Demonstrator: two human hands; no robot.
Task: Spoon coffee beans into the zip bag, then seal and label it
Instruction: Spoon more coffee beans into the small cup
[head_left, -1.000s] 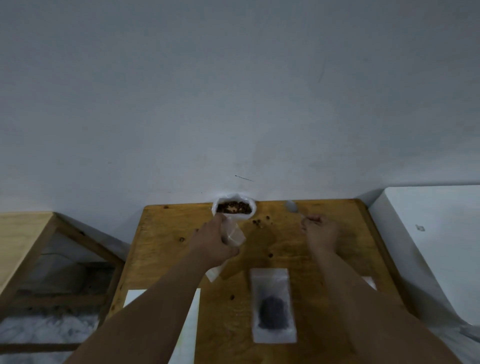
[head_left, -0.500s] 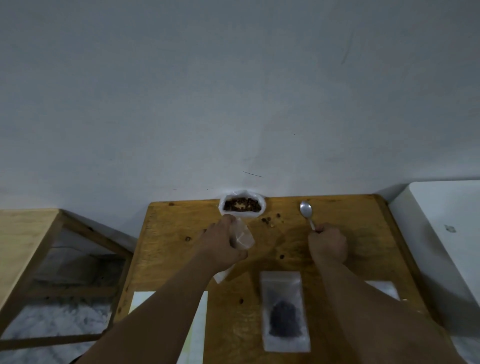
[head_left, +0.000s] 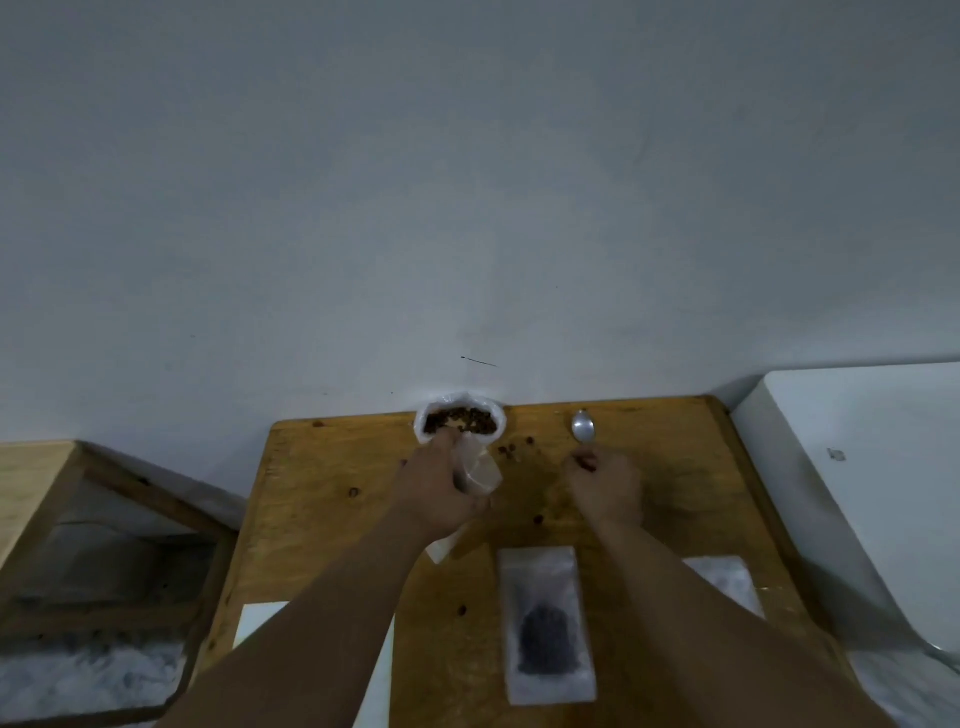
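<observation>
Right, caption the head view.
Left hand holds clear plastic zip bag; right hand grips silver metal spoon at wooden table.

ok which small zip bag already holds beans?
The flat zip bag lying between the forearms: dark beans show inside. The held bag in the left hand and the bag beside the right forearm look empty.

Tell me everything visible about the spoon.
The spoon is silvery metal; its oval bowl faces up and looks empty. Only the bowl and a short neck show, the handle being hidden in the right hand, which grips it. It points away from the person, near the far edge of the wooden table, right of the open bean sack. Whether it touches the table is unclear.
</observation>
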